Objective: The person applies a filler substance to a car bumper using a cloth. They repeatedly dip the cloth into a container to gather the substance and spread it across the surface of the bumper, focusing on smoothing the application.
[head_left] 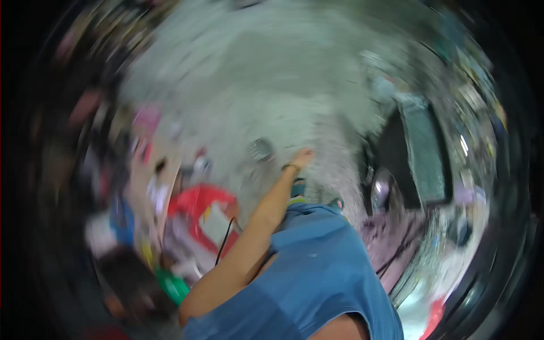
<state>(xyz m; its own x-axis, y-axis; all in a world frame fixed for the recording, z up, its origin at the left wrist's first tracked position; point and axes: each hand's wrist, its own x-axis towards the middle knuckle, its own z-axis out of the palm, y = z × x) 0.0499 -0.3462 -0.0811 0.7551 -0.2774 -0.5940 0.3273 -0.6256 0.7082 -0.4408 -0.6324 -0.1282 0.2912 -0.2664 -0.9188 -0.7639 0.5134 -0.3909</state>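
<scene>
My left hand hangs over the floor in front of my body, with a dark band around its wrist. Motion smears its fingers, and nothing can be made out in it. Below it, my foot in a dark shoe shows past the hem of my blue shirt. A round grey object lies on the floor to the left of the hand, apart from it. My right hand is out of the picture; only a bit of bare upper arm shows at the lower edge.
Pale grey floor stretches ahead. A red and white bag-like thing sits among blurred clutter on the left, near a green item. To the right stands a large black object with a grey-green panel, beside more smeared items.
</scene>
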